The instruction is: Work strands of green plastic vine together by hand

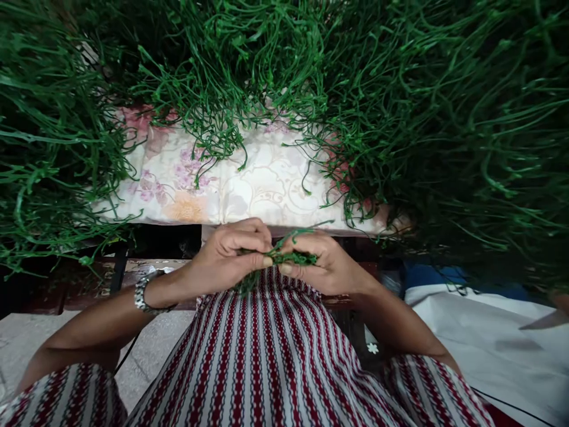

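Note:
Close together at the front of my body, both hands grip a small bunch of thin green stems (pixel 297 258). My left hand (pixel 231 252) is closed, with thumb and fingers pinching the bunch on its left side. Opposite it, my right hand (pixel 331 264) pinches the right part, where short green tips stick out. One longer stem rises above the right fingers. More green strands hang below the left hand. The fingers hide much of the bunch, and I cannot make out whether the stems are real or plastic.
A floral cloth (pixel 267 184) covers the table beyond my hands. Large heaps of similar green stems (pixel 275 47) lie across its back and both sides. A wooden bar (pixel 155 270) runs below the table edge. White sheeting (pixel 489 338) lies at the right.

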Tool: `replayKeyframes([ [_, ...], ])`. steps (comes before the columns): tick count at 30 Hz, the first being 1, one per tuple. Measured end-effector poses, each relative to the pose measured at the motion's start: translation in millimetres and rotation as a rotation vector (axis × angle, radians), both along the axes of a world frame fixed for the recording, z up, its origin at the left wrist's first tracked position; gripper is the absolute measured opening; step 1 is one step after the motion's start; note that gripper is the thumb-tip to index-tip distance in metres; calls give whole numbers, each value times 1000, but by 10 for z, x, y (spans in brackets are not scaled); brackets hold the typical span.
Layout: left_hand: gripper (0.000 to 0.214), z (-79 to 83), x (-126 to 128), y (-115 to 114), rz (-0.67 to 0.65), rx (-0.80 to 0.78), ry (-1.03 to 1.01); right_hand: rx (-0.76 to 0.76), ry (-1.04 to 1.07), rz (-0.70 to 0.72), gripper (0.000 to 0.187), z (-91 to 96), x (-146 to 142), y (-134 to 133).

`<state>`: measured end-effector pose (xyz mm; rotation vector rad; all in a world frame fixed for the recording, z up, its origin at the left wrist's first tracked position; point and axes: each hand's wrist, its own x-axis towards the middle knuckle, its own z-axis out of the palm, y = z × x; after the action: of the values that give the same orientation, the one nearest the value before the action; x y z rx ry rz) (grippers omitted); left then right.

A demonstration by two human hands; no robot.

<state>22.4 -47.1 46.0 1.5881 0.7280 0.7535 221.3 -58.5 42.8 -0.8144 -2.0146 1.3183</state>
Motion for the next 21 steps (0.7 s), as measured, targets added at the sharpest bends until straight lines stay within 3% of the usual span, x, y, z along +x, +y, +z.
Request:
replayKeyframes([
  [4,10,-71,49,-23,202,251,-1,37,0,-126,11,-43,-47,6],
  [7,10,-94,58,-47,212,247,-11,83,-59,-169,12,-65,-72,-17],
  [15,6,-105,33,-96,307,-120,11,251,-153,-309,12,-122,-160,-106],
  [21,7,-214,69,-113,340,-397,-190,424,-200,-323,24,-197,-188,-138],
])
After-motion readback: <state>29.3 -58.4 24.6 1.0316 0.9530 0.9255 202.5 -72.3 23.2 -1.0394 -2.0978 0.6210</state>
